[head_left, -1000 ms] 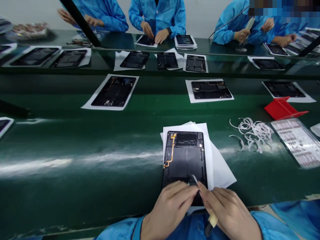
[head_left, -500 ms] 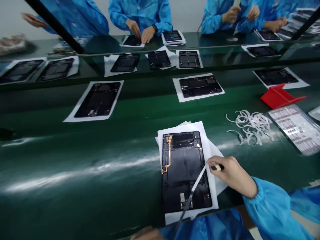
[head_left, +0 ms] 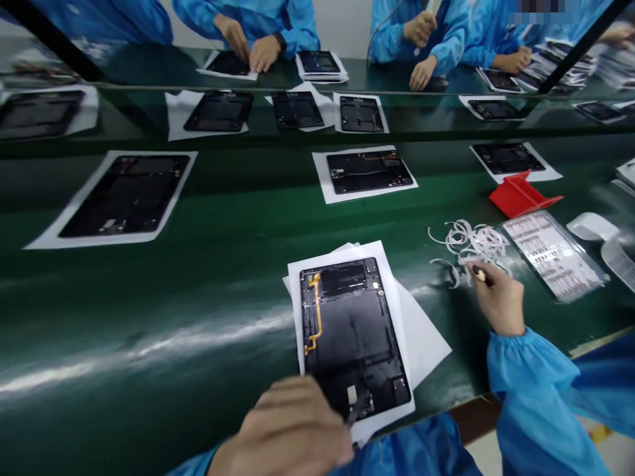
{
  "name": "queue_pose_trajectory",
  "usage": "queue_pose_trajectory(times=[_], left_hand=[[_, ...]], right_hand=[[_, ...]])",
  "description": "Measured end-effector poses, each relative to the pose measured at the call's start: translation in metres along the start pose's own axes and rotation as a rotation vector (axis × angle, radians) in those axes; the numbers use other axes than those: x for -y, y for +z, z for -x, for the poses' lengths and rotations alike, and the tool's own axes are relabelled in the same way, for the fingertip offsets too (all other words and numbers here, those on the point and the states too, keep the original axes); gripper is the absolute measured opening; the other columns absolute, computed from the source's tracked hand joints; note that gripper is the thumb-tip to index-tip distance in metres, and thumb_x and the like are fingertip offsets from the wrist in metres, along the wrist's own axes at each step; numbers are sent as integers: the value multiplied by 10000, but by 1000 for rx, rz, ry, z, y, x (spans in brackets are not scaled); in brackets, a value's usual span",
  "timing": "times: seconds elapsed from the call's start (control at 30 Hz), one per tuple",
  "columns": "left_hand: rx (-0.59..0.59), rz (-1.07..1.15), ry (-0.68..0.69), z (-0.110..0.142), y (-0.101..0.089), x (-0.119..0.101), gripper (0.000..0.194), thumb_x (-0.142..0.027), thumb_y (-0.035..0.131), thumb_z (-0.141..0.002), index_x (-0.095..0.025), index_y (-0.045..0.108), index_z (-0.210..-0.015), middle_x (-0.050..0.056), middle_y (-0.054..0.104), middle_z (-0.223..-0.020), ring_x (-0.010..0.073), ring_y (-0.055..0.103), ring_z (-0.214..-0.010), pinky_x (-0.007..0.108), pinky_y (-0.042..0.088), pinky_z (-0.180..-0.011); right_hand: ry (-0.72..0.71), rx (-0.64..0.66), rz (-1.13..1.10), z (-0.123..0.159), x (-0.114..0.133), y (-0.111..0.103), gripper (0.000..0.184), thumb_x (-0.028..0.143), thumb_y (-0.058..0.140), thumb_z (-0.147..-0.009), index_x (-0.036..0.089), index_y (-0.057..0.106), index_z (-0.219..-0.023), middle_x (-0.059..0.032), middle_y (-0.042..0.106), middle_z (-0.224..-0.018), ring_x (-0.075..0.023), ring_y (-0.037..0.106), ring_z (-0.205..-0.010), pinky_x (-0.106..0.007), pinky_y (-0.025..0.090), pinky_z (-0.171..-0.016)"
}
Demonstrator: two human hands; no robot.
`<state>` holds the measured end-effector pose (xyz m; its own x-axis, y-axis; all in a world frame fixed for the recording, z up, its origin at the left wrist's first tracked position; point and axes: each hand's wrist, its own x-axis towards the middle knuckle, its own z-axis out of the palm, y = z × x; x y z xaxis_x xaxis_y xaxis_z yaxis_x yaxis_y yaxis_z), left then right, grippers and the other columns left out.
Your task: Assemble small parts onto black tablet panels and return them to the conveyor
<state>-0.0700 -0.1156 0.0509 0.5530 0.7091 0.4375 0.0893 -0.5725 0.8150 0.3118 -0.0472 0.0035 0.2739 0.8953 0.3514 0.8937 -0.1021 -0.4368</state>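
A black tablet back panel (head_left: 350, 330) with an orange flex cable lies on white paper sheets (head_left: 421, 334) on the green belt in front of me. My left hand (head_left: 288, 430) rests curled at the panel's near left corner, fingers together on the paper edge. My right hand (head_left: 499, 301) is out to the right beside a pile of peeled white strips (head_left: 469, 244). It is closed around a small tool with a pale tip and has a strip at its fingertips.
A red tray (head_left: 520, 195) and a clear sheet of small parts (head_left: 550, 254) lie right of the strips. More panels on paper (head_left: 367, 173) sit further along the belt and on the shelf (head_left: 297, 139) behind. People in blue coats (head_left: 258, 26) work opposite.
My right hand pulled a white strip off the panel and carried it right to the strip pile. My left hand left the pinch and came back to the panel's near corner.
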Motion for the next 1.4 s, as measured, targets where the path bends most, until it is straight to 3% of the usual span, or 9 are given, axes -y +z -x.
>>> queue_pose_trajectory(times=[0.1,0.2,0.3,0.43,0.6,1.13,1.27,1.33,1.4], left_hand=[[-82,8,-11,-32,-14,23,238,-153,646,-854,-309,707,-1022,16,703,-760,160,655,-604,292,545,-530],[-142,-70,-142,-57,-20,54,44,-194,726,-808,-233,742,-820,37,651,-828,156,644,-742,281,537,-662],[-93,-157,-242,-69,-16,81,26,-223,755,-782,-210,735,-772,38,643,-894,180,626,-854,335,498,-805],[-41,-247,-336,-72,-7,99,59,-241,741,-797,-212,707,-759,24,662,-947,200,610,-929,386,432,-891],[7,-320,-371,-70,-3,104,73,-283,711,-827,-222,697,-790,14,662,-1001,206,598,-972,392,412,-910],[27,-403,-348,-70,-3,105,82,-273,683,-850,-219,697,-790,28,673,-994,219,598,-960,394,422,-879],[18,-427,-309,-68,-2,106,77,-265,683,-851,-211,688,-797,28,675,-986,213,599,-950,388,421,-881],[10,-437,-293,-66,-1,106,71,-275,678,-855,-207,675,-836,33,675,-986,217,595,-954,386,426,-879],[10,-452,-287,-64,0,105,107,-302,666,-864,-204,647,-903,41,672,-988,225,586,-965,387,433,-874]], right_hand=[[-5,-57,197,1,-16,-1,343,403,540,-856,140,730,-969,-108,710,-752,-261,663,-660,-344,495,-610],[-105,-91,182,24,11,0,343,316,521,-865,150,675,-1122,-116,688,-893,-251,657,-738,-362,520,-687],[-310,98,2,58,63,8,246,244,486,-900,194,670,-1054,-103,675,-971,-236,668,-874,-338,549,-738],[-510,378,-193,96,110,30,313,159,445,-944,202,586,-1220,-98,643,-1227,-199,669,-1029,-289,585,-789],[-539,437,-261,106,109,42,343,135,453,-943,175,576,-1260,-104,621,-1292,-205,689,-1011,-320,595,-842],[-533,458,-291,100,112,39,369,106,448,-935,168,579,-1273,-101,616,-1301,-212,688,-1016,-322,599,-816],[-589,417,-233,101,116,27,310,150,460,-956,136,593,-1236,-133,642,-1257,-217,702,-936,-335,589,-770],[-642,403,-208,108,118,16,257,178,443,-974,143,627,-1150,-131,645,-1254,-234,688,-970,-397,552,-863],[-734,423,-223,116,120,6,227,187,433,-983,175,652,-924,-93,646,-1262,-254,629,-1118,-494,423,-1044]])
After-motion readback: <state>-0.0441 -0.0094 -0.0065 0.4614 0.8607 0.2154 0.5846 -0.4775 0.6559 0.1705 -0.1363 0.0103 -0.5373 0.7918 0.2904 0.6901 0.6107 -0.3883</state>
